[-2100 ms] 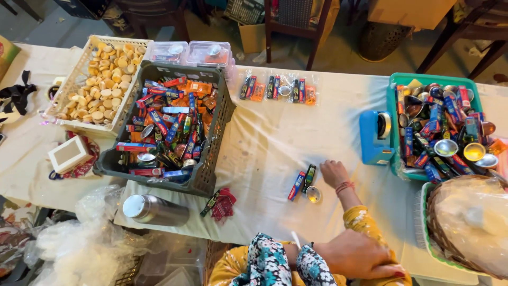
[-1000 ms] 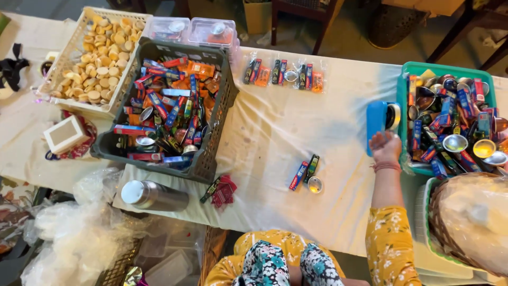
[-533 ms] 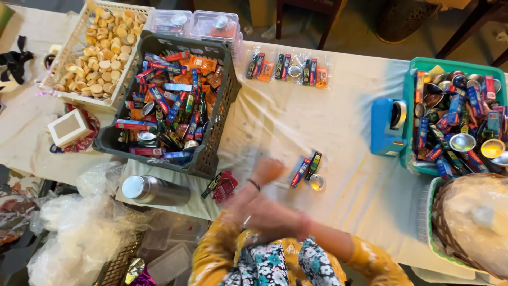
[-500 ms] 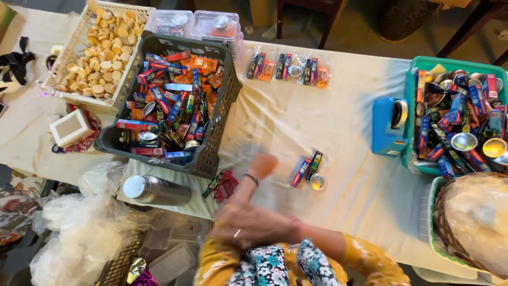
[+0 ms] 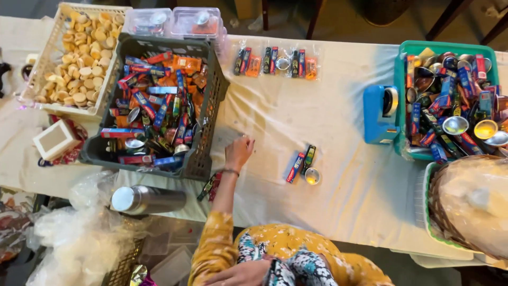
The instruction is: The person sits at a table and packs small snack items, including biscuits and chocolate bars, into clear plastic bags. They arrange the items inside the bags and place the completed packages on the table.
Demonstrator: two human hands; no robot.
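Two hands show: the left hand (image 5: 239, 152) reaches over the cloth-covered counter (image 5: 338, 122) beside the dark crate (image 5: 207, 132), fingers loosely spread, its grip holding nothing; the right hand (image 5: 241, 274) rests low by the lap (whether it holds anything I cannot tell). Nearest lie a small blue-and-red packet (image 5: 295, 167), a dark packet (image 5: 309, 156) and a little metal cup (image 5: 312, 176). Reaching well here likely means staying clear of the crate wall. Clear packed sets (image 5: 275, 61) line the far edge; a teal basket (image 5: 403, 95) of similar packets sits right, a blue tape dispenser (image 5: 380, 114) beside it.
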